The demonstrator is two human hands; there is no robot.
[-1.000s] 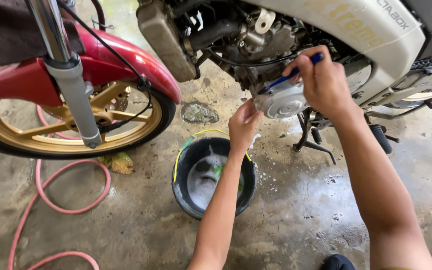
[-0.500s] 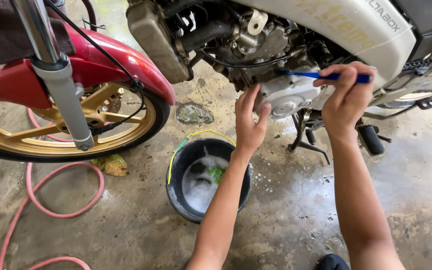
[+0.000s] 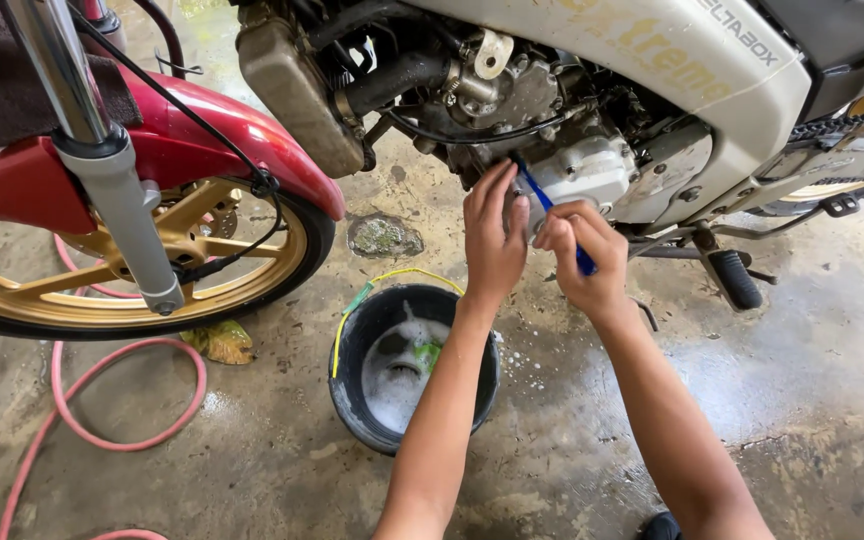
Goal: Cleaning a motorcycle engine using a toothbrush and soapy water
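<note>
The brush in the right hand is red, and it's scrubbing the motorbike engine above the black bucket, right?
Not quite. The brush in the right hand is blue, not red, as the head view shows. The rest holds: it is scrubbing the motorbike engine above the black bucket.

Setting, as I see it through the head camera: a motorcycle wash or repair bay, possibly a home garage. Evidence: bare, stained concrete floor (image 3: 812,400), wet in patches; a motorcycle with red front fender (image 3: 222,125) and gold wheel (image 3: 12,285); exposed engine (image 3: 552,110); pink hose (image 3: 82,400) looped on the ground; black bucket (image 3: 352,395) of soapy water.
</note>
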